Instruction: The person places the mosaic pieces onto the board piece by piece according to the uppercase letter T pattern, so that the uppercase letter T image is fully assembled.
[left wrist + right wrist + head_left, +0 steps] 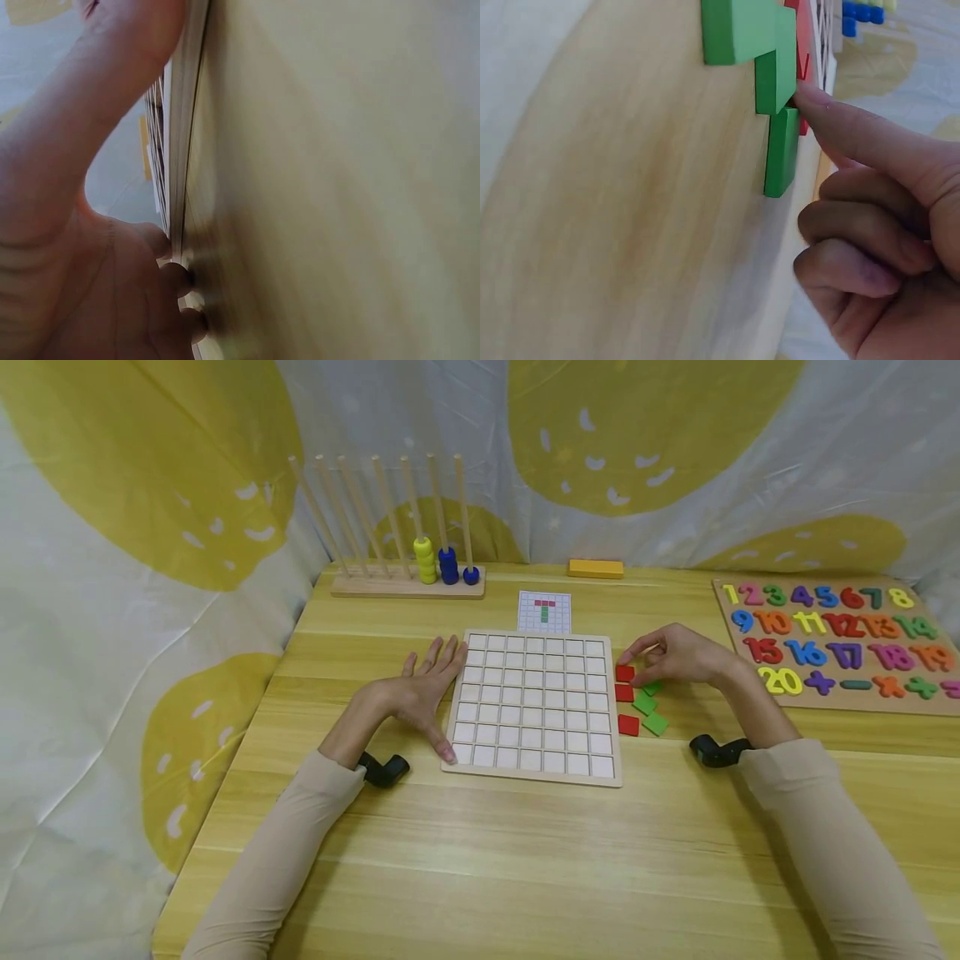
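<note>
A wooden grid board (534, 777) with white squares lies in the middle of the table. My left hand (420, 695) rests against its left side, fingers spread at the upper edge and thumb on the lower left corner. To the right of the board, my right hand (678, 656) pinches the topmost red tile (625, 673) between thumb and index finger, the other fingers curled. Below lie two more red tiles, one the lowest red tile (628, 725). Three green tiles (781, 154) lie beside them, one partly under the hand in the head view.
A small pattern card (557, 616) with a red and green T touches the board's top edge. Behind stand a peg rack (408, 587) with yellow and blue beads and an orange block (596, 568). A number puzzle board (738, 647) lies at right. Curtains border the table.
</note>
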The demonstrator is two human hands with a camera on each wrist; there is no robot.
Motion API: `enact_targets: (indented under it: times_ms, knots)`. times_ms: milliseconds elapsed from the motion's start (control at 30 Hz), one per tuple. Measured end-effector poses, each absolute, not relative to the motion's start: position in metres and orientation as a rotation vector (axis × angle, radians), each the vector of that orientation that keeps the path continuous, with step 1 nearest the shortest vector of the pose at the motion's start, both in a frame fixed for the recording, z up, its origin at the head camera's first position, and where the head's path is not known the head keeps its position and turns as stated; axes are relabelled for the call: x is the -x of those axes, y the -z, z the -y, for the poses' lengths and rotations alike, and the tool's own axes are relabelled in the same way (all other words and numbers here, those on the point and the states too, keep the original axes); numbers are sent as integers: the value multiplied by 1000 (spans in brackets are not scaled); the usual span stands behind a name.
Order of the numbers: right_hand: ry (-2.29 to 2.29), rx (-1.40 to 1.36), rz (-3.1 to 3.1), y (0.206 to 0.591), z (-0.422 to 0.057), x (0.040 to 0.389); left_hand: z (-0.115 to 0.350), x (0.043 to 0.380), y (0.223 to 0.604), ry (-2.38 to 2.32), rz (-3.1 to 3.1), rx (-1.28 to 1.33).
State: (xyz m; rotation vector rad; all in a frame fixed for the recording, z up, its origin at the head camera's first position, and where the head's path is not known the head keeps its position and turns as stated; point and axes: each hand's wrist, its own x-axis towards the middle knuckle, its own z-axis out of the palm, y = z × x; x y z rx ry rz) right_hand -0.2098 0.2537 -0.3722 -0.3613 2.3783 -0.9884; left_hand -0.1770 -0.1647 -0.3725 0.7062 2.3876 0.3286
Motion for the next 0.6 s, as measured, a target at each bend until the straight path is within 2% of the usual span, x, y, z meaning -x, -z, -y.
enact_targets:
  times_ms: [600]
  knots:
    - [1066,340,-2456,376,-256,206,165,177,373,-327,-2389,-700]
